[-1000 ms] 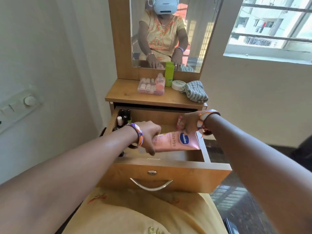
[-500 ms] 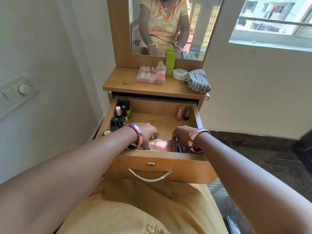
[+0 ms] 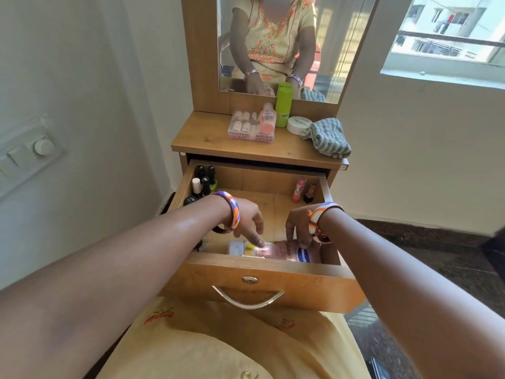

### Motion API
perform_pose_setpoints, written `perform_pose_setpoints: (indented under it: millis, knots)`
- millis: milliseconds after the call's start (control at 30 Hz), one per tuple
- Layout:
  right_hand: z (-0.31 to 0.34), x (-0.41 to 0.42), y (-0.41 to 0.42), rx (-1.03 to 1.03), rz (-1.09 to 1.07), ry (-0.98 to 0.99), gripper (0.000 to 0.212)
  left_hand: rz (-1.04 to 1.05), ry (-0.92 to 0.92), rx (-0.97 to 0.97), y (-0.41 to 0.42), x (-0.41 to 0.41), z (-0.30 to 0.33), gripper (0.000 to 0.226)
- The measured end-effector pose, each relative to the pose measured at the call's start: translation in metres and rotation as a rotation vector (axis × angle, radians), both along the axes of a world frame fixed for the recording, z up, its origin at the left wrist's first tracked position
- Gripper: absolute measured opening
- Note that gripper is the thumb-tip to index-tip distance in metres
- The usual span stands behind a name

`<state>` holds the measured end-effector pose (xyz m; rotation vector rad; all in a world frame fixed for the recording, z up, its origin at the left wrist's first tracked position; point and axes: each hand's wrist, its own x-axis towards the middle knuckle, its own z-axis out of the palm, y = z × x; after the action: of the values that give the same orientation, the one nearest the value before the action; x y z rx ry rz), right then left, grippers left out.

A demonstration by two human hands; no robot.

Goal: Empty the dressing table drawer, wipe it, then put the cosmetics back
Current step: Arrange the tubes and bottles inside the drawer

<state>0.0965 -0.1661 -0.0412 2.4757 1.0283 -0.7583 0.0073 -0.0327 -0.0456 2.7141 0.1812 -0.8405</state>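
Pink lotion tube (image 3: 287,253) now lying in drawer (image 3: 262,280), left hand (image 3: 250,220) and right hand (image 3: 299,227) apparently touching it, grip loose.

Both forearms are bare to beyond the frame's edge, with no sleeve showing on them. The left wrist wears a thick bangle (image 3: 232,212) wrapped in purple, orange and white thread, with a thin dark band beside it. The right wrist carries a similar wrapped bangle (image 3: 321,212), white with orange and purple, next to a glossy brownish one (image 3: 322,237). The lap is covered by a pale yellow garment (image 3: 232,340) with small red-orange embroidered motifs and a little gold stitching near the bottom edge.
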Motion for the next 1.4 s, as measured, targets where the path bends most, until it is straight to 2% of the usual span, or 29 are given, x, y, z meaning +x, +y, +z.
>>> perform_pose_setpoints:
  millis: [100,167,200,267,333,400,467,533,567,633,700,767,867,1033,1167,1333,1400]
  knots:
    - [0.019,0.008,0.005,0.034,-0.017,-0.112,0.045,0.04,-0.217,-0.003,0.018,0.014,0.024,0.039]
    - [0.017,0.025,0.018,0.093,0.015,-0.014,0.045,0.125,-0.411,-0.046,0.033,0.024,0.042,0.029]
    - [0.021,0.03,0.029,0.198,0.012,0.028,0.041,0.187,-0.495,-0.081,0.04,0.028,0.05,0.025]
    - [0.041,0.036,0.049,0.536,-0.094,0.089,0.028,0.307,-0.656,-0.147,0.055,0.039,0.062,0.019]
    - [0.059,0.04,0.069,0.789,-0.152,0.125,0.02,0.441,-0.779,-0.23,0.068,0.049,0.069,0.023]
    - [0.072,0.045,0.081,0.994,-0.172,0.061,0.018,0.561,-0.835,-0.322,0.078,0.06,0.073,0.028]
    - [0.07,0.06,0.09,1.157,-0.284,0.003,0.017,0.645,-0.819,-0.386,0.085,0.073,0.075,0.031]
    - [0.065,0.074,0.101,1.24,-0.449,0.004,0.02,0.717,-0.791,-0.495,0.086,0.085,0.074,0.019]
    - [0.064,0.079,0.107,1.249,-0.507,0.008,0.023,0.759,-0.785,-0.567,0.087,0.091,0.073,0.006]
    - [0.061,0.088,0.117,1.238,-0.566,0.002,0.032,0.862,-0.761,-0.749,0.088,0.104,0.071,0.021]
    - [0.056,0.097,0.124,1.218,-0.603,0.022,0.035,0.902,-0.752,-0.831,0.089,0.114,0.067,0.021]
    - [0.052,0.103,0.13,1.229,-0.627,0.069,0.033,0.869,-0.785,-0.81,0.091,0.121,0.064,0.006]
    - [0.05,0.108,0.133,1.272,-0.664,0.116,0.027,0.815,-0.862,-0.744,0.093,0.122,0.063,0.03]
    - [0.057,0.101,0.121,1.302,-0.703,0.225,0.045,0.893,-0.975,-0.825,0.081,0.11,0.065,0.041]
    - [0.069,0.085,0.096,1.335,-0.661,0.5,0.052,0.934,-0.977,-0.906,0.067,0.093,0.063,0.054]
    - [0.074,0.068,0.053,1.191,-0.508,0.659,0.069,0.813,-0.869,-0.967,0.044,0.069,0.051,0.031]
    - [0.073,0.062,0.036,1.076,-0.411,0.617,0.081,0.779,-0.804,-0.994,0.031,0.062,0.042,0.019]
